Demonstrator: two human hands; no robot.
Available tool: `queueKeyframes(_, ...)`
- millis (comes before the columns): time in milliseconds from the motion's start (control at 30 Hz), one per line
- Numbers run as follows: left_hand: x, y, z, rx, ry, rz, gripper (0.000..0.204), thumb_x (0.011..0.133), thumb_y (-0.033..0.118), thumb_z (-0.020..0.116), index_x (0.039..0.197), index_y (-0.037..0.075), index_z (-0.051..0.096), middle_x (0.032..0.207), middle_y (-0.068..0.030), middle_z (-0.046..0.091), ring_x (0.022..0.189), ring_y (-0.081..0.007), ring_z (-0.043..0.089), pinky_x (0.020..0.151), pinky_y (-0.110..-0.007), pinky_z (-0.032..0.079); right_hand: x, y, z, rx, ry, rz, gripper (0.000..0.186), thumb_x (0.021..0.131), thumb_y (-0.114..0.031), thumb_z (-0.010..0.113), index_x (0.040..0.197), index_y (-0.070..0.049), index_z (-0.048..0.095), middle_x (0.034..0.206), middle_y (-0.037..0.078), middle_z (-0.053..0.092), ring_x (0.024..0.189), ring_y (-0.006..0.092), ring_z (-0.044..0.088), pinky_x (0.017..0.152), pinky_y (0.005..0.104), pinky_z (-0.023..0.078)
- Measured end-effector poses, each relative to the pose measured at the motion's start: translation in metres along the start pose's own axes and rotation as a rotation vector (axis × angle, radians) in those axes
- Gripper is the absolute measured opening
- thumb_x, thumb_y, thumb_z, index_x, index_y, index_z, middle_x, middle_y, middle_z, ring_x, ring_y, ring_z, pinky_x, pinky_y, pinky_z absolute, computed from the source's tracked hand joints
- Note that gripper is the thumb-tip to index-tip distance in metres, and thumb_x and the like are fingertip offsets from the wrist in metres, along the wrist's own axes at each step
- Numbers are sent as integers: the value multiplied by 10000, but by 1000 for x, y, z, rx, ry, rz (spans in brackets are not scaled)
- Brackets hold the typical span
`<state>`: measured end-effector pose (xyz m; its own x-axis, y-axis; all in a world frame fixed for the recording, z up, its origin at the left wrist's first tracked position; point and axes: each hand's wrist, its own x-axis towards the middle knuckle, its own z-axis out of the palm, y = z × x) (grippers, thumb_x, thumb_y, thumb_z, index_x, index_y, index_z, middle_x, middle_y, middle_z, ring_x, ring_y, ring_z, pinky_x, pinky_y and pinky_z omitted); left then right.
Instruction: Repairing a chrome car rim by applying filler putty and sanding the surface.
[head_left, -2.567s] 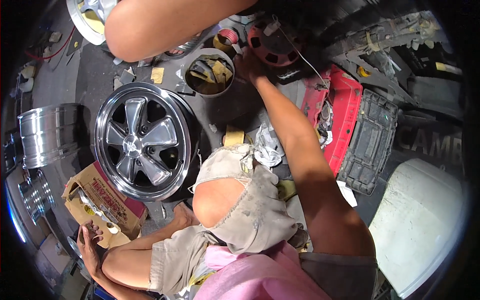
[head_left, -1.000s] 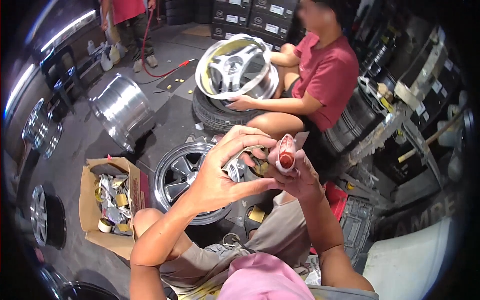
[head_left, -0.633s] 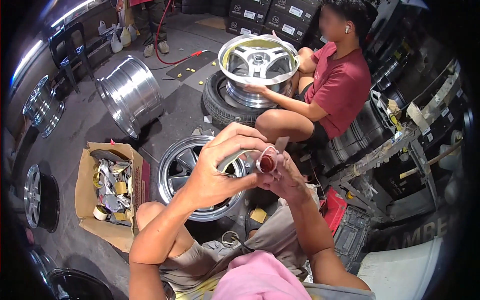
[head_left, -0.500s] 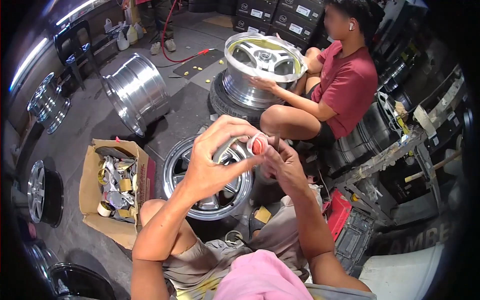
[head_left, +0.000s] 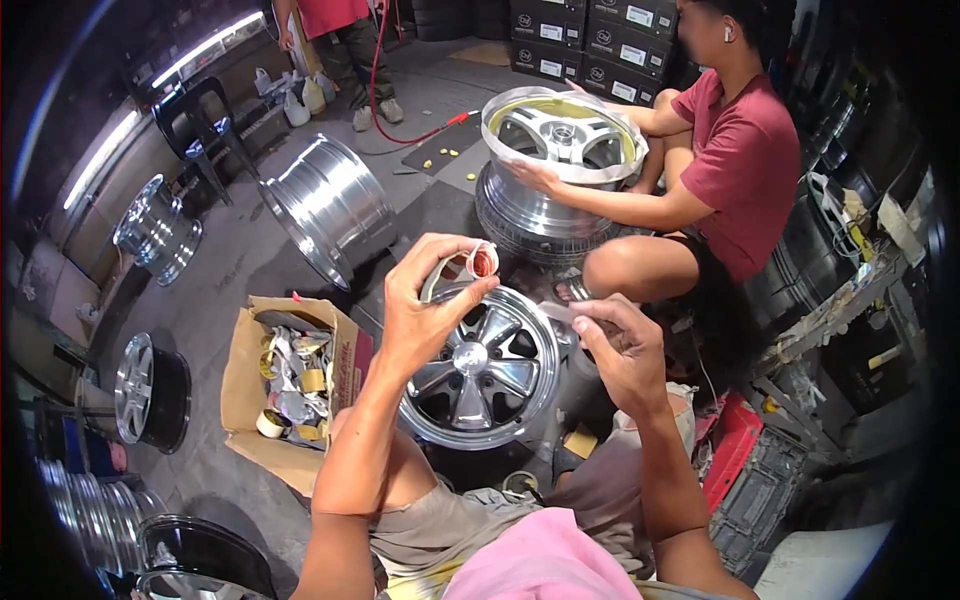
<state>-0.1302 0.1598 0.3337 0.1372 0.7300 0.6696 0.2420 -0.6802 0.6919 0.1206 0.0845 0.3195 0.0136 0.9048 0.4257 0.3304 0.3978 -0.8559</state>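
My left hand (head_left: 425, 300) is raised over the wheel, its thumb and fingers closed round a small white roll (head_left: 482, 262) with a reddish inside. A pale curved band shows behind it, within the curl of the fingers. To the right, my right hand (head_left: 625, 350) pinches a thin, flat, pale strip (head_left: 558, 312) pointing toward the left; its exact kind is unclear. Below both hands, a silver five-spoke wheel rim (head_left: 472, 357) lies face up on the floor, in front of my knees.
A cardboard box (head_left: 240, 390) of crumpled tape and rolls stands at the left. Across from me, a seated person (head_left: 745, 170) holds a masked wheel (head_left: 565, 135) above a tyre. Bare rims (head_left: 335, 205) stand at the left. A red tool case (head_left: 735, 450) lies at the right.
My hands have moved apart: the right has drawn away to the right and down with the strip, while the left keeps the roll. The view has shifted, showing more of the wheel below.
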Motion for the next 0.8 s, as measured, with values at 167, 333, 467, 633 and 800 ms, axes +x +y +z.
queueKeyframes(167, -1, -7, 9, 22, -4, -19, 359, 787, 54, 898, 1101, 28, 727, 1055, -51, 717, 919, -127, 665, 816, -270, 527, 0, -1, 1, 139, 88, -49, 145, 868, 71, 779, 993, 4, 753, 898, 68, 711, 793, 118, 697, 715, 252, 553)
queueKeyframes(333, -1, -3, 18, 44, -19, -7, 343, 787, 41, 891, 1088, 24, 727, 1051, -45, 705, 928, -121, 663, 825, -269, 530, 7, -11, 4, 82, 205, -203, 134, 863, 53, 799, 986, 6, 773, 791, 51, 682, 688, 88, 627, 615, 251, 474)
queueKeyframes(467, 1, -6, 27, 23, 23, 20, 361, 780, 44, 898, 1098, 25, 728, 1067, -57, 706, 928, -136, 667, 807, -274, 530, 9, -17, 16, 280, 217, -54, 131, 951, 5, 726, 1077, 28, 755, 810, 51, 641, 664, 82, 615, 598, 247, 470)
queueKeyframes(633, -1, -1, 31, 71, 25, 105, 389, 765, 23, 898, 1114, 35, 726, 1087, -74, 714, 955, -155, 676, 793, -286, 537, 11, -16, 26, 173, 206, -172, 155, 967, -1, 702, 1112, 30, 749, 865, 85, 664, 672, 118, 646, 628, 263, 509)
queueKeyframes(800, -6, 2, 32, 53, 26, 116, 403, 753, 10, 901, 1115, 37, 726, 1113, -95, 724, 970, -179, 688, 805, -300, 554, 11, -25, 33, -38, 208, -313, 171, 935, 27, 723, 1104, 21, 753, 889, 109, 687, 691, 165, 666, 642, 317, 547)
